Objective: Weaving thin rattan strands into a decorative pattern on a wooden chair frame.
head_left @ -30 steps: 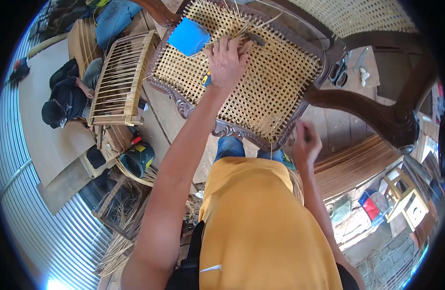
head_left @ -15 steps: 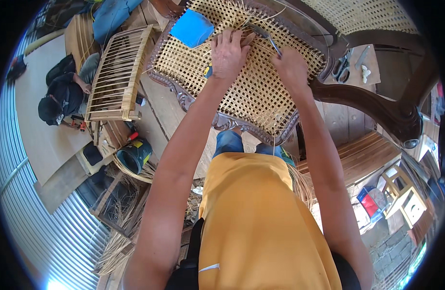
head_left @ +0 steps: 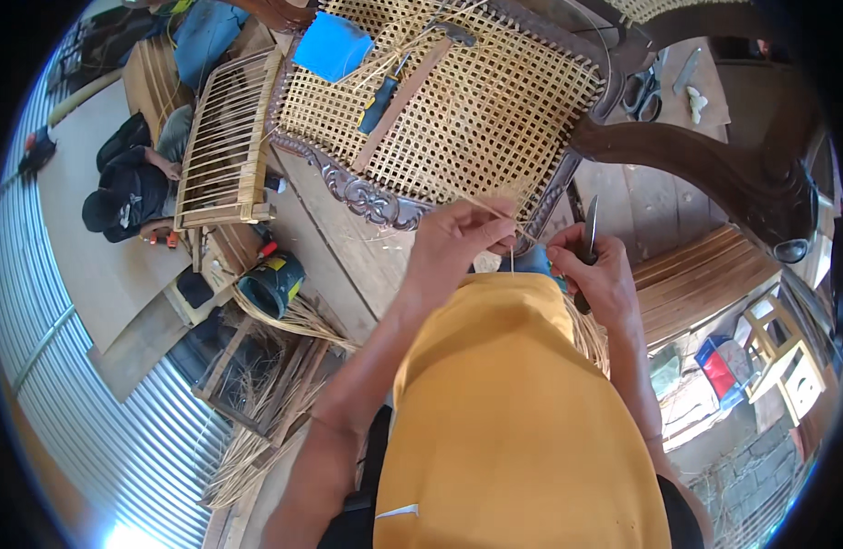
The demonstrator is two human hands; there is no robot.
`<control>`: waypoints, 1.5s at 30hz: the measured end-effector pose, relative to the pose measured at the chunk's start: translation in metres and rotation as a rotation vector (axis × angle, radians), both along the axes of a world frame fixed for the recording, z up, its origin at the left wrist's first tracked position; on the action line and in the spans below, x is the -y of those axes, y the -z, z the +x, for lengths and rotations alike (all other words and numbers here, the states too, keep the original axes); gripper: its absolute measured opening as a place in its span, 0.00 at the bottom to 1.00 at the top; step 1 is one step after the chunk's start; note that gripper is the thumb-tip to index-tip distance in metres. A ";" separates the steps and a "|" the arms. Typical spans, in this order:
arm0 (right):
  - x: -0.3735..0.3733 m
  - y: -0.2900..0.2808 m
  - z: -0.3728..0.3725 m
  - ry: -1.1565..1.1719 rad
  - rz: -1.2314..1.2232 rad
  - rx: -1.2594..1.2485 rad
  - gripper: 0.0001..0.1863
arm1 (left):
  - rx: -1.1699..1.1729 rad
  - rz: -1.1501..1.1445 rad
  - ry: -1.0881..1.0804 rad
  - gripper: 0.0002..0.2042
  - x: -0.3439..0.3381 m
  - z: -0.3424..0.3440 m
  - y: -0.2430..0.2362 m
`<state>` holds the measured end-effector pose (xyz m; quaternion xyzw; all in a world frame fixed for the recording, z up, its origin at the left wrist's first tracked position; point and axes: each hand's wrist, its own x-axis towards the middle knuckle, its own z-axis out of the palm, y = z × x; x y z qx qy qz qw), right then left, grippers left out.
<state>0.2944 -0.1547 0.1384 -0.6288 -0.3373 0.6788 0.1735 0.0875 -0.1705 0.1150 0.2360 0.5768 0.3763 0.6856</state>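
Just past the chair panel's near edge, my left hand (head_left: 458, 240) pinches a thin cane strand (head_left: 495, 209) between thumb and fingers. My right hand (head_left: 603, 274) grips a knife (head_left: 593, 222), its blade pointing away from me, while its thumb and forefinger hold the strand's other side. Beyond both hands lies the woven cane panel (head_left: 495, 110) in its carved dark wood frame (head_left: 367, 199). On the weave rest a hammer (head_left: 401, 105) with a flat wooden handle, a screwdriver (head_left: 378, 105) with a blue-and-black handle, a blue square pad (head_left: 333, 46) and loose cane strips.
A curved dark chair leg (head_left: 687, 151) reaches out at right, with scissors (head_left: 641, 95) beyond it. At left stand a slatted rattan frame (head_left: 227, 146), a dark bucket (head_left: 271, 285) and cane bundles (head_left: 248, 457). Another person (head_left: 129, 197) sits farther left. Stacked boards (head_left: 696, 284) lie at right.
Both hands have drawn back toward me from the far part of the panel. The hammer and screwdriver now lie uncovered, and a cane strand is held between my hands.
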 end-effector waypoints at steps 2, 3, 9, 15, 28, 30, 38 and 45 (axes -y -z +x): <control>-0.001 -0.006 0.010 -0.058 -0.030 -0.005 0.07 | 0.074 -0.057 -0.095 0.13 0.012 0.014 -0.013; -0.002 -0.009 0.016 -0.063 -0.029 -0.011 0.07 | 0.060 -0.081 -0.192 0.13 0.015 0.019 -0.018; -0.008 -0.014 0.043 -0.231 -0.112 -0.143 0.09 | -0.003 -0.040 -0.514 0.11 0.052 0.031 -0.038; -0.017 -0.021 0.050 -0.408 -0.109 -0.139 0.08 | -0.129 -0.001 -0.677 0.13 0.087 0.048 -0.040; -0.010 -0.028 0.046 -0.470 -0.036 -0.068 0.08 | 0.045 -0.008 -0.939 0.11 0.138 0.054 -0.027; -0.004 -0.023 0.050 -0.406 -0.017 -0.031 0.09 | 0.121 0.001 -0.916 0.11 0.141 0.049 -0.024; 0.027 -0.016 0.026 -0.299 -0.032 0.019 0.08 | 0.196 0.058 -0.868 0.10 0.145 0.014 -0.022; 0.055 -0.007 0.009 -0.222 -0.069 0.017 0.08 | 0.167 0.076 -0.766 0.11 0.143 -0.018 -0.019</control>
